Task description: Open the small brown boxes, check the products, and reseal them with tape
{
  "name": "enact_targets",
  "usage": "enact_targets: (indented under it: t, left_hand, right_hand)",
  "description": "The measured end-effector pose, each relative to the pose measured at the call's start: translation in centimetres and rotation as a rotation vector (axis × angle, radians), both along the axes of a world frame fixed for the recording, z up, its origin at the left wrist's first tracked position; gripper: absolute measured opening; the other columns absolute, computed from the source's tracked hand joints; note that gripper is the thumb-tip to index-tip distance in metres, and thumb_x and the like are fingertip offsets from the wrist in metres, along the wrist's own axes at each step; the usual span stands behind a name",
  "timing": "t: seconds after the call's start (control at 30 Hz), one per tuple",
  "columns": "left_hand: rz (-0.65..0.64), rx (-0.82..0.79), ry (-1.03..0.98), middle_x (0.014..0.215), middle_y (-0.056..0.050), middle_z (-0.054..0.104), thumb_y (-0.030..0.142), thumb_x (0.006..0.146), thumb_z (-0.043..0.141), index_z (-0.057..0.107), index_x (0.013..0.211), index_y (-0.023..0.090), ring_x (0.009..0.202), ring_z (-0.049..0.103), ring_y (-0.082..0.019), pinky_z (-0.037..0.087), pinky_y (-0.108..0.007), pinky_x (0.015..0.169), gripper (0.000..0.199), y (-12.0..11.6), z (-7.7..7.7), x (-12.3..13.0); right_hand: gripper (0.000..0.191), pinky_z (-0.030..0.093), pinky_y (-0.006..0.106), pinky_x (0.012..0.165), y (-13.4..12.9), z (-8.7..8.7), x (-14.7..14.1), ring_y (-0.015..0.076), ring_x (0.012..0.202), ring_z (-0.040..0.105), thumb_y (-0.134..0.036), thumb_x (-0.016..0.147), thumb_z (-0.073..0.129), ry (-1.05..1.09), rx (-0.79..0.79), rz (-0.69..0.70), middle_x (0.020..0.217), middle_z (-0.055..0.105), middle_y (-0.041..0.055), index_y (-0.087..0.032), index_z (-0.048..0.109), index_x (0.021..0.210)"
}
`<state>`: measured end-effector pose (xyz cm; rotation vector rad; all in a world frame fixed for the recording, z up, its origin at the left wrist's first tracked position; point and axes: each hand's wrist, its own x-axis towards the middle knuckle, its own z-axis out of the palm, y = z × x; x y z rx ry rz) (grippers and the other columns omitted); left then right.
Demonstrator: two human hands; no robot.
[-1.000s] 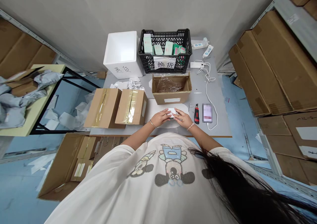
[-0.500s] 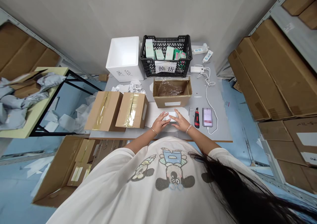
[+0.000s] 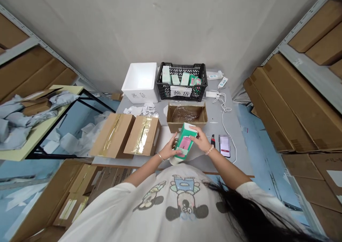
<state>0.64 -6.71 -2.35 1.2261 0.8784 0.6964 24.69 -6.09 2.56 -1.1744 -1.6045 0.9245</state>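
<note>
green and white carton (image 3: 184, 141) stands tilted between the hands, left hand (image 3: 168, 147) and right hand (image 3: 199, 138) holding its sides with curled fingers, above near edge of the table (image 3: 216, 110); paper sign (image 3: 181, 91) on black crate (image 3: 162, 92) reads 换货.

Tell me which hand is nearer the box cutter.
Right. The right hand sits just beside the box cutter, not touching; the left hand is farther, across the green-and-white carton both hold.

Pale grey walls (image 3: 133, 24) — metal shelving (image 3: 307, 62) stacked with flattened cartons (image 3: 294, 103), pale blue floor (image 3: 263, 170) below
</note>
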Motion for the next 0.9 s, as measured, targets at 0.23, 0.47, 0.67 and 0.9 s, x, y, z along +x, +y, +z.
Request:
enact_targets:
  t: [0.23,0.47,0.67,0.9]
  left_hand:
    - [-0.042,-0.520,-0.086,0.106,-0.007,0.071,0.045,0.050,0.091,0.063,0.114,0.018,0.094,0.068,-0.023,0.051,-0.037,0.088,0.075,-2.8,-6.4,-0.9]
    - [-0.080,-0.703,-0.044,0.100,-0.007,0.074,0.038,0.049,0.094,0.067,0.107,0.018,0.095,0.070,-0.023,0.051,-0.035,0.088,0.067,-3.7,-8.5,-2.3]
    - [0.042,-0.781,-0.368,0.110,-0.012,0.070,0.040,0.064,0.087,0.057,0.123,0.016,0.094,0.071,-0.021,0.054,-0.031,0.084,0.071,-2.1,-3.8,-1.0]
    - [-0.046,-0.735,-0.111,0.095,-0.007,0.072,0.013,0.045,0.093,0.063,0.110,0.014,0.079,0.071,-0.017,0.054,-0.023,0.071,0.071,-0.3,3.6,-0.7]
  right_hand:
    - [0.049,0.051,0.041,0.092,0.2,-5.0,-0.8,0.0233,0.100,0.064,-0.049,0.080,0.068,0.157,-0.249,-0.042,0.114,0.066,0.0074,-0.025,0.059,0.122]
    - [0.050,0.052,0.043,0.092,-0.2,-6.7,0.2,0.0239,0.099,0.064,-0.047,0.081,0.068,0.167,-0.297,-0.138,0.115,0.066,0.0089,-0.024,0.058,0.123]
    - [0.057,0.056,0.037,0.087,-1.3,-4.0,-0.7,0.0259,0.114,0.058,-0.046,0.080,0.070,0.108,-0.213,-0.169,0.131,0.056,0.0119,-0.025,0.055,0.130]
    - [0.056,0.055,0.038,0.086,-0.7,1.3,-0.2,0.0235,0.101,0.063,-0.045,0.079,0.071,0.246,-0.236,-0.270,0.121,0.063,0.0091,-0.026,0.053,0.128]
